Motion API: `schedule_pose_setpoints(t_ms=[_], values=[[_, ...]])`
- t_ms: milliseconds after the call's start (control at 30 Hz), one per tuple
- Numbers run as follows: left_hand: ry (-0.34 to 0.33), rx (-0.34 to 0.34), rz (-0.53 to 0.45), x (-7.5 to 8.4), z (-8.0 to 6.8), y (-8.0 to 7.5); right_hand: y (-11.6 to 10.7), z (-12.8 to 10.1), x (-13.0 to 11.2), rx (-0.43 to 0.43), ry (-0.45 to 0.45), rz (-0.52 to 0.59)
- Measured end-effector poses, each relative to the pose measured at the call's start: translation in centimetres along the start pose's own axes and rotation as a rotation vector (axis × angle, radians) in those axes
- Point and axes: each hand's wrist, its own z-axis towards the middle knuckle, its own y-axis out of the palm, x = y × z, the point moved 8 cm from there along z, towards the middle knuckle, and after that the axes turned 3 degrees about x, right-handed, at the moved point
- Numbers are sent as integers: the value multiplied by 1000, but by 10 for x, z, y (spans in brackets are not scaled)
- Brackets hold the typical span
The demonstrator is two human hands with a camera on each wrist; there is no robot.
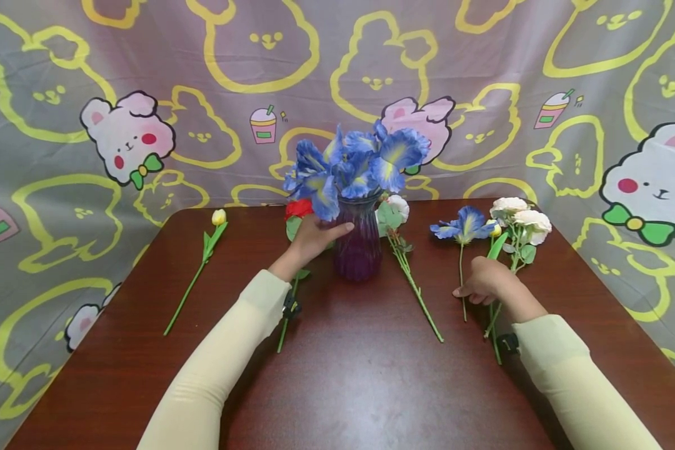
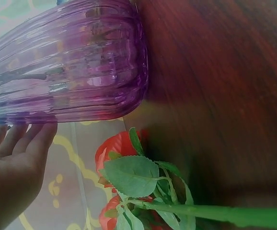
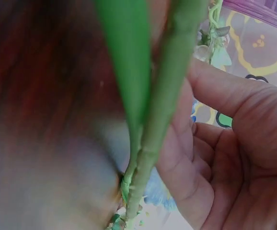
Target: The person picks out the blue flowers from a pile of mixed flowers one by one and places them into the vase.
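Observation:
A purple ribbed glass vase (image 1: 359, 256) stands upright toward the back of the table, with several blue irises (image 1: 357, 169) in it. My left hand (image 1: 313, 240) grips the vase near its neck, thumb across the front; in the left wrist view its fingers (image 2: 18, 141) reach behind the glass. On the right, a blue iris (image 1: 465, 226) lies with its stem toward me. My right hand (image 1: 490, 281) pinches that stem between thumb and curled fingers. A yellow tulip (image 1: 495, 229) and cream-white roses (image 1: 531, 225) lie under and beside this hand; a green stem (image 3: 169, 86) crosses close to the right wrist camera.
Far left lies another yellow tulip (image 1: 219, 217). Red flowers (image 2: 114, 151) with green leaves lie left of the vase, partly behind my left arm. Right of it is a pale flower (image 1: 398, 207) with a long stem. A patterned curtain (image 1: 292, 56) hangs behind the table (image 1: 360, 375).

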Motion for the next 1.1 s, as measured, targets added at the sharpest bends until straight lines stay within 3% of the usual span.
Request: schedule_pose_setpoints(t_ms=[533, 1100], values=[[16, 9, 1, 3, -1, -1, 7, -3, -4, -44, 0, 91], [4, -2, -13, 1, -1, -1, -10, -19, -9, 15, -36, 38]])
